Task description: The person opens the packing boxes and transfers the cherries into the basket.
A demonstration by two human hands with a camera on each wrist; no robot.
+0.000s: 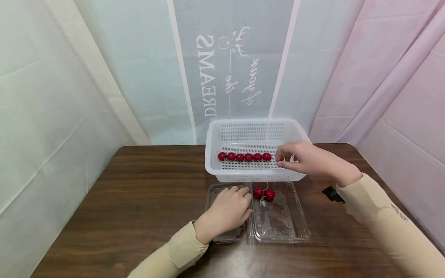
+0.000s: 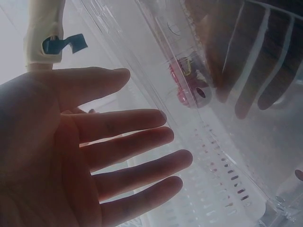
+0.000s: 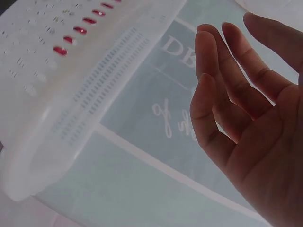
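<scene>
A clear plastic clamshell box lies unfolded on the table, its two halves side by side. My left hand rests over its left half, fingers spread and straight in the left wrist view. In the right half sit two red cherries with greenish stems. Behind the box stands a white perforated basket, where several red cherries form a row. My right hand hovers over the basket's right side, just right of that row. Its fingers are loosely bent, with nothing between them in the right wrist view.
The brown wooden table extends to both sides of the box. A pale printed curtain hangs behind the basket, and more cloth walls stand left and right. A black strap end sticks out from the right sleeve.
</scene>
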